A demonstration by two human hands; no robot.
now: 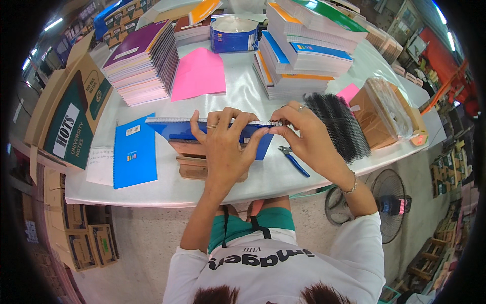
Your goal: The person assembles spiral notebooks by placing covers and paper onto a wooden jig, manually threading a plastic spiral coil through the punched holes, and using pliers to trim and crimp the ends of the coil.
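Note:
A blue notebook (pixel 264 147) stands tilted on its long edge, its punched edge upward. My left hand (pixel 226 139) is closed around it, fingers over the top edge and thumb on the near cover. At the right end of that edge, my right hand (pixel 306 129) pinches what looks like a thin black spiral coil; the fingertips hide most of it. Wooden blocks (pixel 191 169) sit beneath and in front of the notebook. Blue-handled cutters (pixel 295 163) lie just right of it. Another blue spiral notebook (pixel 135 169) rests flat to the left.
Black spiral coils (pixel 340 129) are heaped on the right, beside a cardboard box with plastic (pixel 377 114). Tall notebook stacks (pixel 144 68) stand at the back, near a pink sheet (pixel 200 76) and a blue-wrapped roll (pixel 234 43). A carton (pixel 73 116) borders the left; a fan (pixel 390 202) stands below the table.

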